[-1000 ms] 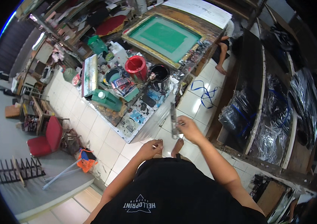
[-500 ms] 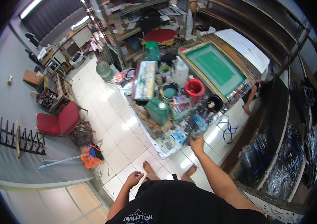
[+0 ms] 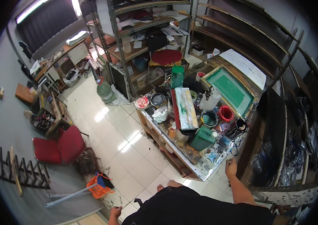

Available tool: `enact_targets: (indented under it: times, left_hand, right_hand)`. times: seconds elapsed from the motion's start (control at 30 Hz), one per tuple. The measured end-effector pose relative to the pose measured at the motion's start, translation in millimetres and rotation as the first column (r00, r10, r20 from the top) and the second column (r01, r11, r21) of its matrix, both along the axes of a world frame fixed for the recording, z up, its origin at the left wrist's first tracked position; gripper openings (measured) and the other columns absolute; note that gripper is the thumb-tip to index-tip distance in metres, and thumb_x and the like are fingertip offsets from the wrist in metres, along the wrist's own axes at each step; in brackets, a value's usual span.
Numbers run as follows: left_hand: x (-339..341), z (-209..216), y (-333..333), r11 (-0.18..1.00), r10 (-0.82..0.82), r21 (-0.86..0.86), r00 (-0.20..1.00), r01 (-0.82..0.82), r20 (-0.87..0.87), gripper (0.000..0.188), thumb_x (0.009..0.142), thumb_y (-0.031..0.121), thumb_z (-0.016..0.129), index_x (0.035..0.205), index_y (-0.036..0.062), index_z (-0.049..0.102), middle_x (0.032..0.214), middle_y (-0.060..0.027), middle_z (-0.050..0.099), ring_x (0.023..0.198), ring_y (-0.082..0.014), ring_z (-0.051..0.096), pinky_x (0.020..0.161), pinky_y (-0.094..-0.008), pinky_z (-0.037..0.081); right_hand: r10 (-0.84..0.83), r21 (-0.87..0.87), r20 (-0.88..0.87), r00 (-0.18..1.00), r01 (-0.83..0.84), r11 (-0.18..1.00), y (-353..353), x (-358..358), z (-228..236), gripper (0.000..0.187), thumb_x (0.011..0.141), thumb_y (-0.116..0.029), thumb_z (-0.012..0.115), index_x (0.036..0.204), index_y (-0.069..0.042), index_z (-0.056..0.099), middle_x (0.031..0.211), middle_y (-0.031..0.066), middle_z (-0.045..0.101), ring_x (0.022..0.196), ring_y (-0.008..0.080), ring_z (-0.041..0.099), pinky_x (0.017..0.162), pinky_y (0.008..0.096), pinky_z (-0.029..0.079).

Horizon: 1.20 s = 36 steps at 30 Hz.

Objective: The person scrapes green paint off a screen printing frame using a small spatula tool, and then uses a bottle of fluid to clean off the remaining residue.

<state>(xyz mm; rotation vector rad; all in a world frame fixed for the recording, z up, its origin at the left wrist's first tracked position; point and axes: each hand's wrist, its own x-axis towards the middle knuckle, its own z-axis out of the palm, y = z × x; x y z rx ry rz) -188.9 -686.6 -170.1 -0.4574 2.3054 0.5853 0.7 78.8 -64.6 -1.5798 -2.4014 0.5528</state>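
Note:
My right hand (image 3: pixel 231 167) hangs just off the near right corner of the worktable (image 3: pixel 203 176), apart from it. Its fingers are curled in, and whatever they may hold is hidden. Low beside my body, my left hand (image 3: pixel 116 212) is loosely closed, with nothing showing in it. Nearest to my right hand on the paint-stained table are a green jerrycan (image 3: pixel 202 139), a black tub (image 3: pixel 241 124) and a red bucket (image 3: pixel 225 113). Behind them stand a tub of green ink (image 3: pixel 209 118) and a white jug (image 3: pixel 210 99). A framed green printing screen (image 3: pixel 231 90) lies farther back.
A paint-smeared board (image 3: pixel 186 108) rests over containers on the table. Metal shelves (image 3: pixel 146 23) rise behind, and racks with plastic-wrapped goods (image 3: pixel 294 157) stand at right. On the left are a red chair (image 3: pixel 71 146), an orange dustpan (image 3: pixel 98 190) and a large water bottle (image 3: pixel 105 90).
My right hand has left the dark, stained cloth at the table's corner. The view has turned, so the table sits farther right. My left hand has dropped lower, its fingers now curled.

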Motion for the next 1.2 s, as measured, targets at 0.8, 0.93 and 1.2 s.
enact_targets:
  times: [0.8, 0.93, 1.2]
  left_hand:
    - [-615, 49, 118, 0.865, -0.42, 0.19, 0.878, 0.464, -0.231, 0.044, 0.093, 0.034, 0.072, 0.116, -0.0033, 0.068, 0.099, -0.0196, 0.075, 0.088, -0.0291, 0.073, 0.078, -0.0404, 0.057]
    - [-733, -48, 60, 0.289, -0.925, 0.033, 0.288, 0.957, -0.25, 0.045, 0.094, 0.041, 0.068, 0.111, -0.0005, 0.071, 0.1, -0.0221, 0.075, 0.088, -0.0338, 0.074, 0.077, -0.0426, 0.057]
    - [-945, -45, 107, 0.522, -0.817, 0.255, 0.563, 0.814, -0.123, 0.056, 0.094, 0.049, 0.069, 0.117, -0.0022, 0.067, 0.082, -0.0176, 0.073, 0.069, -0.0242, 0.071, 0.064, -0.0381, 0.056]
  right_hand:
    - [0.571, -0.931, 0.362, 0.737, 0.256, 0.26, -269, -359, -143, 0.062, 0.094, -0.06, 0.058, 0.106, -0.001, 0.071, 0.086, 0.0109, 0.071, 0.072, 0.0243, 0.067, 0.069, 0.0401, 0.056]
    - [0.366, -0.918, 0.389, 0.846, 0.32, 0.235, -297, -422, -160, 0.061, 0.093, -0.064, 0.058, 0.085, -0.004, 0.068, 0.073, 0.008, 0.067, 0.063, 0.022, 0.064, 0.061, 0.038, 0.055]
    - [0.151, -0.887, 0.317, 0.936, 0.236, 0.398, -359, -564, -124, 0.049, 0.097, -0.039, 0.052, 0.073, 0.001, 0.065, 0.065, 0.0134, 0.064, 0.057, 0.0259, 0.064, 0.057, 0.0404, 0.053]
